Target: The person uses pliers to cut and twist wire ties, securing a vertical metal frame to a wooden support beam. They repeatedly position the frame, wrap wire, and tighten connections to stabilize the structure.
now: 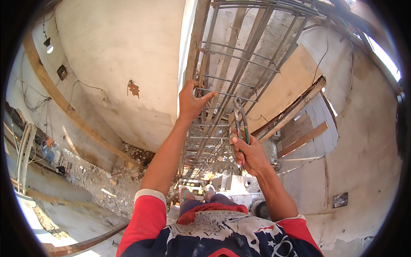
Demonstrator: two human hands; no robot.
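Rough plastered walls surround a rebar cage (231, 85), where the left hand (190, 103) curls its fingers around 1 stirrup while the right hand (250, 154), just right, grips upright pliers (240, 120).

Rough plastered walls (124, 55) all round. Rubble floor (98, 180), planks (302, 139) leaning. Daylight enters, seemingly from an opening (385, 58) upper right.

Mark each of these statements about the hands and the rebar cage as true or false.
1. The left hand grips a crossbar of the rebar cage. True.
2. The right hand is empty. False: it holds pliers.
3. The pliers point up toward the cage. True.
4. Both hands hold the same tool. False: only the right hand holds it.
5. The sleeves are green. False: they are red.
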